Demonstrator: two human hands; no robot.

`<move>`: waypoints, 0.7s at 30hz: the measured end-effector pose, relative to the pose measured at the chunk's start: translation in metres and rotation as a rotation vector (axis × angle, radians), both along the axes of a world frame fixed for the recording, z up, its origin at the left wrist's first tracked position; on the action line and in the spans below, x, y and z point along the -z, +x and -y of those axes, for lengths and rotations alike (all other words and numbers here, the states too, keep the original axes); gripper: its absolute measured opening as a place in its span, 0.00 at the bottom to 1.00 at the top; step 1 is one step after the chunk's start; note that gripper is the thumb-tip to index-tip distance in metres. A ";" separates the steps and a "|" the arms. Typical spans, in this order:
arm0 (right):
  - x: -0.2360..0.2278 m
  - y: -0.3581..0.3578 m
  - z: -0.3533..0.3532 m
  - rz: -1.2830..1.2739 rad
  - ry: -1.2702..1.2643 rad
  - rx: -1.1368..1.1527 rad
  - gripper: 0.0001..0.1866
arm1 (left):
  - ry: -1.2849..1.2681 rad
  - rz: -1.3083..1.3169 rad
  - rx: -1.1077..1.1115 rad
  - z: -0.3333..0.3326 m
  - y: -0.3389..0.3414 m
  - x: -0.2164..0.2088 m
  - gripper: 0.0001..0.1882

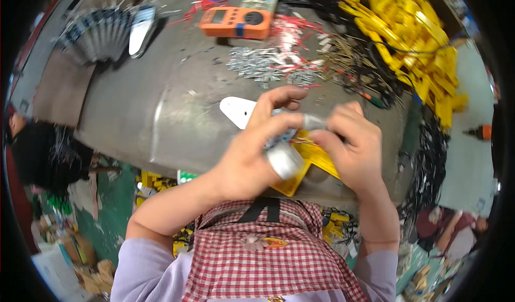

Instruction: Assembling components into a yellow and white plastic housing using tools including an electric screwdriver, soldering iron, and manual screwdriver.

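My left hand (pixel 241 149) is over the middle of the bench, its fingers curled. A short silver-grey round piece (pixel 286 161) sits against its palm, perhaps a tape roll. Between both hands' fingertips is a smaller grey piece (pixel 314 121), blurred. My right hand (pixel 354 143) is closed, its thumb and fingers pinched by that piece; motion smears it. Beneath the hands lies an open yellow plastic casing (pixel 319 162), with thin wires at its upper edge. A white rounded plate (pixel 237 111) shows behind my left hand, partly covered by it.
An orange meter (pixel 236 23) stands at the back, near a pile of small metal parts (pixel 255 63). Yellow casings (pixel 407 28) are heaped at the far right. A fan of grey-white pieces (pixel 102 33) lies far left. Black cables (pixel 429 168) hang at the right edge.
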State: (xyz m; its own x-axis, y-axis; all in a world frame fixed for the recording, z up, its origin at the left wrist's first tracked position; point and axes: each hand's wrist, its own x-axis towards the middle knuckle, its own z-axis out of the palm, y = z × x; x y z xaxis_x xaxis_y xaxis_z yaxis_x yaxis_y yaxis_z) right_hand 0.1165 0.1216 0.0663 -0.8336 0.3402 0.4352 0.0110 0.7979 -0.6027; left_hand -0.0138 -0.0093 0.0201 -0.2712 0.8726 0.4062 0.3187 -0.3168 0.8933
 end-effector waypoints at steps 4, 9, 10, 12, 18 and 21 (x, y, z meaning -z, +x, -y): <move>-0.010 0.018 0.017 0.020 -0.241 -0.239 0.08 | 0.193 -0.477 -0.014 0.033 -0.013 0.000 0.24; 0.006 0.030 0.051 -0.242 -0.622 -0.732 0.10 | 0.055 -0.034 -0.366 0.048 -0.061 0.024 0.33; 0.018 0.024 0.067 -0.093 -0.427 -0.654 0.13 | -0.145 -0.433 -0.467 0.048 -0.077 0.027 0.35; 0.024 0.026 0.078 0.056 -0.226 -0.565 0.15 | -0.377 -0.877 -0.492 0.051 -0.100 0.033 0.33; 0.003 0.025 0.015 0.070 -0.008 -0.498 0.24 | -0.248 -0.812 -0.550 0.032 -0.114 0.008 0.15; -0.024 -0.028 0.008 -0.061 0.450 0.014 0.20 | -0.059 -0.671 -0.427 0.010 -0.079 -0.021 0.16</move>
State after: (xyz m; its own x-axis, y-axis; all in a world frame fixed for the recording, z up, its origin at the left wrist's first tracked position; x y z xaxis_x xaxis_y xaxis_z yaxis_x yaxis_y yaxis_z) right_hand 0.0881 0.1138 0.0904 -0.7987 0.1169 0.5903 -0.0009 0.9807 -0.1955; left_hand -0.0930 -0.0189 0.0411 -0.3010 0.7737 0.5574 0.8775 -0.0041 0.4796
